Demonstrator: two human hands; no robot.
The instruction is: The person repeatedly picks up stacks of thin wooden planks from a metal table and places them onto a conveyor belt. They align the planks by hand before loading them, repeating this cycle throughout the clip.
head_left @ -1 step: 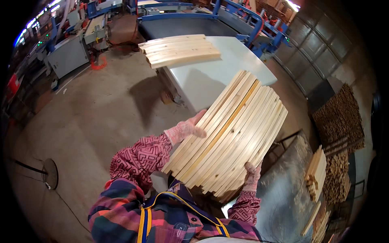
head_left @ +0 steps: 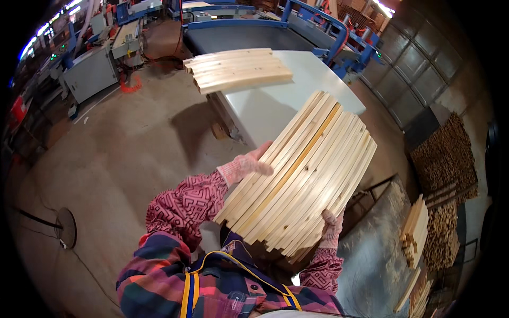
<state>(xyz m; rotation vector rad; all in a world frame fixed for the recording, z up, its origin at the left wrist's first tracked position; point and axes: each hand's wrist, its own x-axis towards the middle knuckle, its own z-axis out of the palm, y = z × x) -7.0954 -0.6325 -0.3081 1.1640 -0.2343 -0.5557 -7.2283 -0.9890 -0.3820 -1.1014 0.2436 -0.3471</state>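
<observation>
A broad row of pale wood strips, pressed side by side, is held in front of my body at a slant. One strip among them is darker yellow, and the near ends are uneven. My left hand, in a pinkish work glove, is closed on the left edge with its thumb over the top. Gripping the lower right edge is my right hand, gloved too, its thumb on top. The fingers beneath the strips are hidden. Past the strips' far end stands a pale-topped table bearing another row of wood strips.
A blue-framed machine stands behind the table. To my right is a worn metal-topped table with a small wood stack. Large wood piles line the right side. A round-based stand and cable are on the left floor.
The surroundings have shifted very slightly down and to the right in the view. Both hands keep the same hold on the wood strips.
</observation>
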